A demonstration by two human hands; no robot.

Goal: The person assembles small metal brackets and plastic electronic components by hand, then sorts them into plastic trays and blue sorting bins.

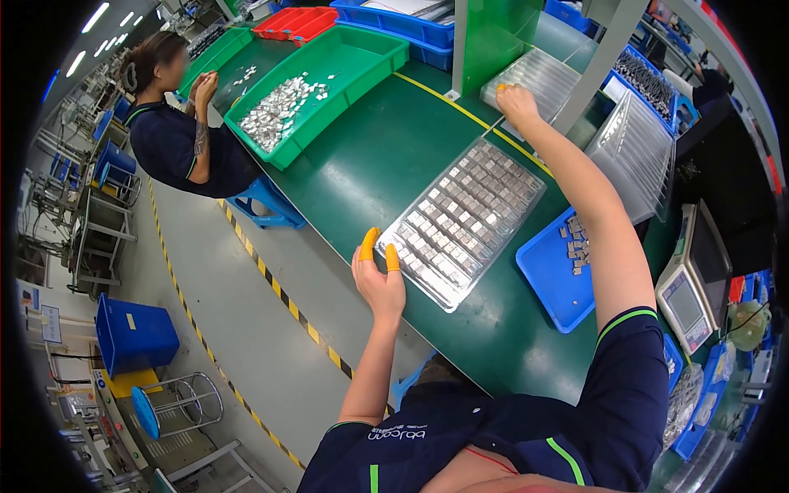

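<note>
Tray point(495, 245) looks filled, left of the blue bin point(544, 287); loose pieces point(579, 246) there sit unplaced. Left hand point(380, 286) pinches the tray's edge; right hand point(518, 104) is beyond the bin at clear trays point(544, 70), its grip I can't tell.

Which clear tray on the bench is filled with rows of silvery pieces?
The tray at the left hand: small pieces line its rows, while the clear stack at the right hand and the far-right stack show none.

Person wearing a navy short-sleeved shirt point(526, 417) with bright green trim point(625, 322) edging the sleeves, green stripes point(564, 460) and pale lettering point(397, 435) across the front; thin red cord point(491, 460) at the neck; yellow finger covers point(368, 245) on both hands.
</note>
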